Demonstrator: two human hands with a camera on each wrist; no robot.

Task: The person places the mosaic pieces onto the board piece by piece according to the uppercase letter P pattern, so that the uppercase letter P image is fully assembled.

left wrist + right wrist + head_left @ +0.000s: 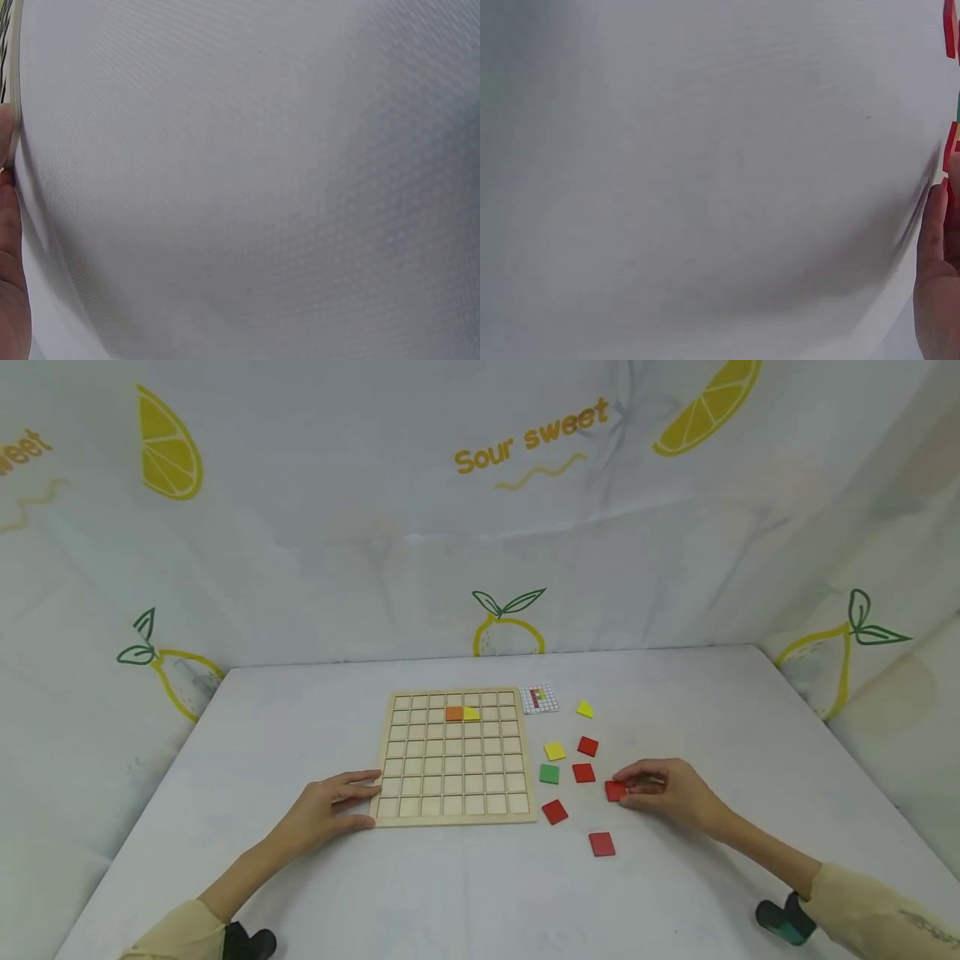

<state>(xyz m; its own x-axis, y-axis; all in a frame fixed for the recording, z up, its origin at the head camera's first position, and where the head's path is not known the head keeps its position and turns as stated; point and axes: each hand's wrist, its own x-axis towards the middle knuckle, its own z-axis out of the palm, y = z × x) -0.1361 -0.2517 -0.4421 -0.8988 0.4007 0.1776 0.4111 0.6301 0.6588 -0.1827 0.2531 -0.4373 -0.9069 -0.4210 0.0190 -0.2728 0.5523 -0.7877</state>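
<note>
Left hand [326,810], fingers extended, rests against the left edge of the wooden grid board [457,821], presumably to steady it; right hand [669,793] pinches a red square tile [613,790], right of the board.

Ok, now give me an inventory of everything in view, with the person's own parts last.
Table: 1, white, foreground
Backdrop: 1, white, behind and beside the table
Lemon-slice prints: 2, yellow, upper backdrop
Lemon prints: 3, yellow with green leaves, lower backdrop
Lettering: 2, orange, upper backdrop, one cut off
Grid board: 1, pale wood, on the table
Orange tile: 1, orange, in the board
Yellow pieces: 3, yellow, one in the board, two right of it
Pattern card: 1, white with coloured print, by the board's upper right corner
Green tile: 1, green, right of the board
Red tiles: 5, red, right of the board
Wrist devices: 2, dark, beside the sleeves
Sleeves: 2, cream, forearms
Left hand: 1, bare, touching the board's left edge
Right hand: 1, bare, pinching one of the red tiles
</note>
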